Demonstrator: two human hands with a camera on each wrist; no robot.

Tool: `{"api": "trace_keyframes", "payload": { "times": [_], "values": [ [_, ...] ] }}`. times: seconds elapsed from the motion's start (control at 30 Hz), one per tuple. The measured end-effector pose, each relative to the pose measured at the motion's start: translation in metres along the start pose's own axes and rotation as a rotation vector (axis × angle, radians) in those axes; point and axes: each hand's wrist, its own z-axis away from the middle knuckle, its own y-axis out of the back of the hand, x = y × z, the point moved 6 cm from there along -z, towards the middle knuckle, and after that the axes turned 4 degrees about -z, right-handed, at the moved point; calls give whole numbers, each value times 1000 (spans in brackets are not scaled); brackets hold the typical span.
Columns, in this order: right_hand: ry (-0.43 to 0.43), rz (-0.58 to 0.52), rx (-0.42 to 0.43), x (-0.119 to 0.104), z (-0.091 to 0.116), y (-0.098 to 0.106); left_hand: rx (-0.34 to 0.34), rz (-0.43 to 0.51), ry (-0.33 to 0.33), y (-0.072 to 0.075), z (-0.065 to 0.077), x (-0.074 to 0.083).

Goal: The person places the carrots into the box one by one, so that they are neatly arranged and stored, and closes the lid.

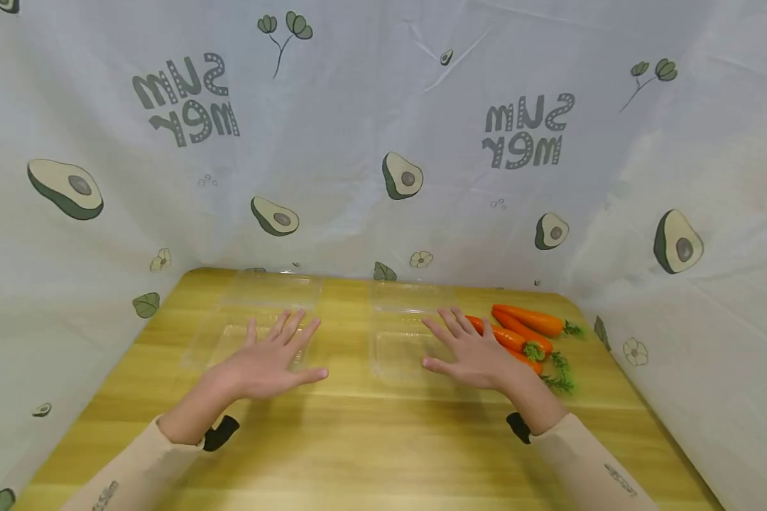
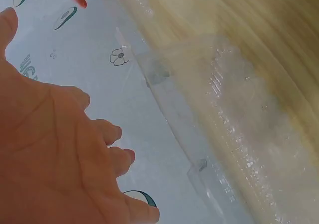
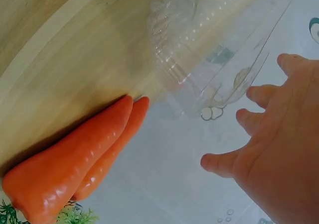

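My left hand point(image 1: 268, 365) hovers with spread fingers over a clear plastic clamshell container point(image 1: 230, 341), whose lid is folded back toward the wall cloth. My right hand point(image 1: 476, 355) is likewise spread out, palm down, between a second clear clamshell container point(image 1: 396, 355) and a pile of carrots point(image 1: 527, 323). Neither hand holds anything. In the left wrist view, the left palm point(image 2: 55, 149) shows beside the clear container point(image 2: 239, 129). From the right wrist, the right hand's fingers point(image 3: 259, 122) appear apart from two orange carrots point(image 3: 75, 157) and the other container point(image 3: 199, 40).
Several carrots with green tops point(image 1: 559, 372) lie at the right side of the wooden table point(image 1: 332, 447). A pale cloth point(image 1: 345, 128) printed with avocados hangs behind and along both sides of the table. Black straps point(image 1: 220, 433) circle the wrists.
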Motion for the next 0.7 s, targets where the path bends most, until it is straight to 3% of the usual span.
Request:
{"api": "trace_keyframes", "payload": {
  "times": [0.17, 0.33, 0.5, 0.7],
  "values": [
    [28, 48, 30, -5, 0, 1, 68, -11, -6, 2, -3, 7],
    [74, 39, 104, -6, 0, 6, 167, 36, -12, 7, -7, 27],
    [70, -19, 136, -2, 0, 12, 221, 214, 42, 14, -17, 48],
    [72, -49, 125, -2, -3, 10, 229, 492, 152, 0, -32, 55]
  ]
}}
